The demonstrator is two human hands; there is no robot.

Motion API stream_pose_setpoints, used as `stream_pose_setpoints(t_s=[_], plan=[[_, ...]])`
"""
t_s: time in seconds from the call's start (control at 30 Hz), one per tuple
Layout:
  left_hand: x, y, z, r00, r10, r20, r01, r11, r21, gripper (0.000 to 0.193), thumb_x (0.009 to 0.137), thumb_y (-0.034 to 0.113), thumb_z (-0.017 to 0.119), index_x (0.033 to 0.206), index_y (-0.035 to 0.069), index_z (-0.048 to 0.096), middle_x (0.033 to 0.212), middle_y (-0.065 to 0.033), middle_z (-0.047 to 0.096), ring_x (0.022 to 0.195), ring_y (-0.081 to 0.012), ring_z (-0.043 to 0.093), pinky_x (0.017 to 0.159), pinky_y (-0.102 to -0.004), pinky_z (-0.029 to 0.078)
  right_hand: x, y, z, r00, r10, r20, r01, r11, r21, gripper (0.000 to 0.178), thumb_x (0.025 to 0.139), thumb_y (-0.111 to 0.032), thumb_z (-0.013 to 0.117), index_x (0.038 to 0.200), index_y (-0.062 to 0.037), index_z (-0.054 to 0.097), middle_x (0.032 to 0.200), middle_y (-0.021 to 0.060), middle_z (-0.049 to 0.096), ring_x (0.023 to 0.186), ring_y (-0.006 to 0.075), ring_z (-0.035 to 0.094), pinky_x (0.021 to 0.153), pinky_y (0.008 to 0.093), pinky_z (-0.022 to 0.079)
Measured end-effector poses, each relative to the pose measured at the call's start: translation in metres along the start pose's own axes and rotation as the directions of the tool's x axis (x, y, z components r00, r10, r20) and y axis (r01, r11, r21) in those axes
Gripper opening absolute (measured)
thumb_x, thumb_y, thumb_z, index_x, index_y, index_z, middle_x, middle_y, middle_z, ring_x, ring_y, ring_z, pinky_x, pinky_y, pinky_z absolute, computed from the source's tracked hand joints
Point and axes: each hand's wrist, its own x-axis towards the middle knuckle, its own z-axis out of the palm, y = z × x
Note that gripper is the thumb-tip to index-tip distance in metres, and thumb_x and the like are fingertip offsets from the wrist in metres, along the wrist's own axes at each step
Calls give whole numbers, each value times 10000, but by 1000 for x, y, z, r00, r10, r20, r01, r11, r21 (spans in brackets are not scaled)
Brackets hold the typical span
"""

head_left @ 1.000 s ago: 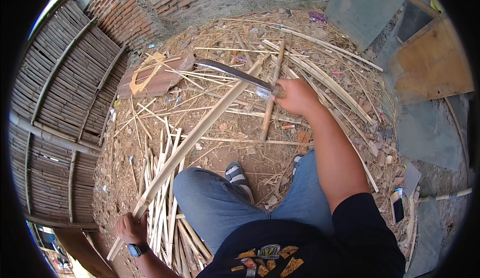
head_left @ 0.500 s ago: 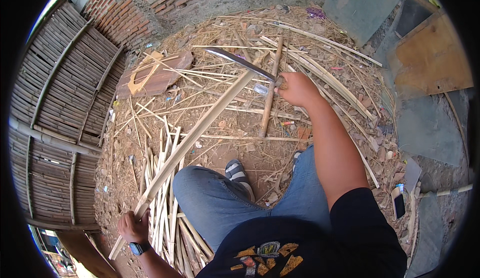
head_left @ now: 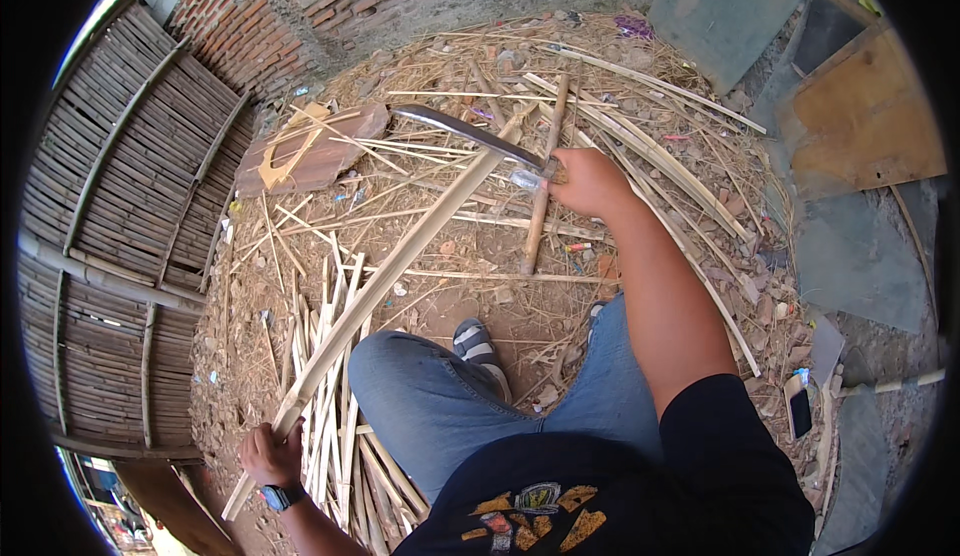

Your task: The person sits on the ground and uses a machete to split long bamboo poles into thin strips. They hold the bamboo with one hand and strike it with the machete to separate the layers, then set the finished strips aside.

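My left hand, low on the left, is closed round the near part of a long split bamboo strip. The strip slants up and away to the right, across the ground in front of my left knee. My right hand grips the handle of a machete, its long, slightly curved metal blade pointing left. That blade lies across the far end of the strip, and a short length of pale bamboo appears just past it. Whether the edge has bitten into the bamboo cannot be made out.
Beside my left leg lies a heap of split bamboo strips. A round wooden pole rests beyond my feet, with more strips scattered around. A bamboo-slat panel stands left, a brick wall behind. A phone lies at right.
The machete has shifted slightly left and toward me, its blade now lower along the strip. My left hand and the bamboo strip are almost where they were.
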Motion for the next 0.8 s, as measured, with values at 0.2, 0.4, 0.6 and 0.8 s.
stream_pose_setpoints(t_s=[0.2,0.4,0.6,0.8], plan=[[-3,-3,-3,999,-5,42,5,1000,-12,517,717,520,851,804,81,591,690,-81,564,638,-314,588,598,-447,464,6,25,-7,988,116,-98,-120,992,-34,508,864,-318,746,1317,-110,644,1125,170,716,1064,344,685,905,457,550],[-6,1,2,998,-40,38,40,999,0,530,701,527,859,808,80,595,697,-79,577,647,-317,597,605,-445,469,-4,3,-4,999,-39,-7,39,995,-90,511,861,-327,740,1317,-116,644,1133,170,713,1059,348,683,895,463,555],[-2,-1,-1,1000,-9,5,9,1000,-21,539,700,547,856,796,88,589,686,-74,568,632,-314,589,596,-446,462,6,26,-13,964,179,-194,-185,983,-10,500,855,-315,743,1315,-141,650,1121,163,718,1054,342,686,886,466,557],[-7,1,1,997,-49,67,51,998,-31,492,705,464,861,843,67,606,727,-120,597,664,-350,602,620,-472,483,-10,-7,-14,999,-37,-24,33,990,-135,485,853,-299,740,1303,-138,657,1073,166,728,1017,353,691,863,468,558]])
